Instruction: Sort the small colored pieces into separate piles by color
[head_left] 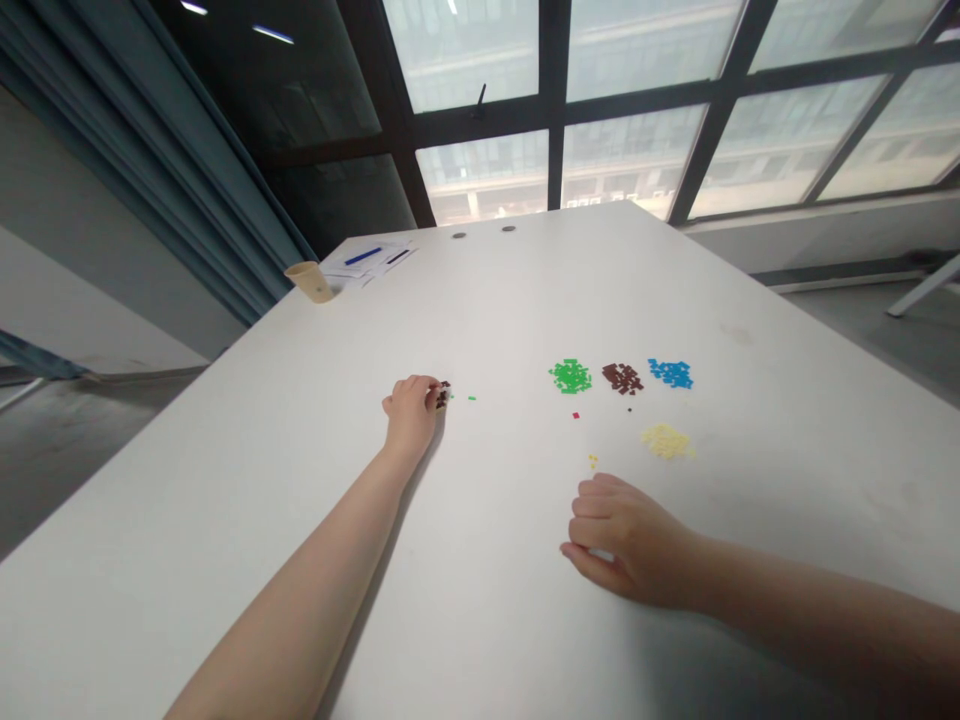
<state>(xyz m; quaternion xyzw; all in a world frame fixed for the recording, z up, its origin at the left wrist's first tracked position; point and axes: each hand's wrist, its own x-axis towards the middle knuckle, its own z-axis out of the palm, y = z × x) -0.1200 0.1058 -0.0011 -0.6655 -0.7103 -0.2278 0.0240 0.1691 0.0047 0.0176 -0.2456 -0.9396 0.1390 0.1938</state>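
The left hand [411, 415] reaches across the table [187, 470] with its fingers bunched into a tight pinch around a small clump of dark brown square pieces [442, 395]. The clump sits at the fingertips, well left of the green pile [570, 376], the landmark for everything else here. Two tiny green pieces [472, 398] lie just right of those fingertips, between the clump and the green pile.

The right hand [630, 540] rests on the table below and right of the green pile. Its fingers are loosely curled, with the thumb spread, and it has hold of nothing that shows. A few tiny yellow pieces [592, 461] lie just beyond its fingertips.

Just right of the green pile is a dark brown pile [622, 378], and a blue pile [670, 373] lies beyond that. A pale yellow pile [666, 441] sits below and right of the green pile, and one red piece [576, 415] lies just below it.

Far beyond and left of the green pile, near the table's edge, stand a tan paper cup [309, 281] and printed sheets [367, 263] with a blue pen [363, 256] on them.
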